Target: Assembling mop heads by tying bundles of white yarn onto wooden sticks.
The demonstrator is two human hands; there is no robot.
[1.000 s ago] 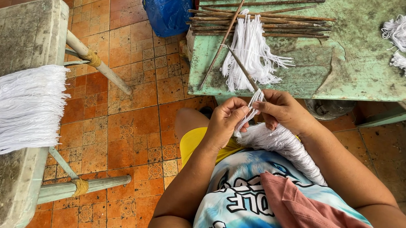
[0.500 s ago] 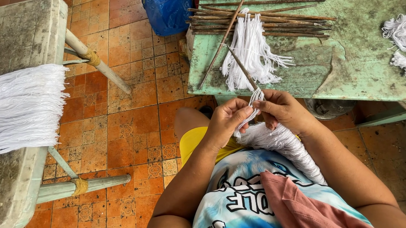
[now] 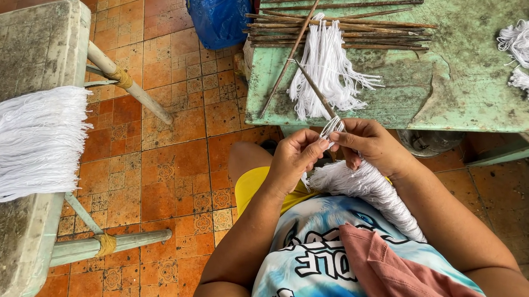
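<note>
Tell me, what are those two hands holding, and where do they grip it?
Both the left hand and right hand pinch the top end of a white yarn bundle, where it meets a thin stick.

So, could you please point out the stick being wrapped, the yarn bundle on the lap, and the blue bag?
stick (image 3: 313, 88), head view, bare mid-shaft.
yarn bundle (image 3: 375, 190), head view, middle strands.
blue bag (image 3: 219, 10), head view, front side.

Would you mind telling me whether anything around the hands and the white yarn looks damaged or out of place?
Nothing is spilled. The green table has worn, stained paint, and one stick lies slanted across the neat stack of sticks. Both hands, left hand and right hand, grip the white yarn bundle.
</note>
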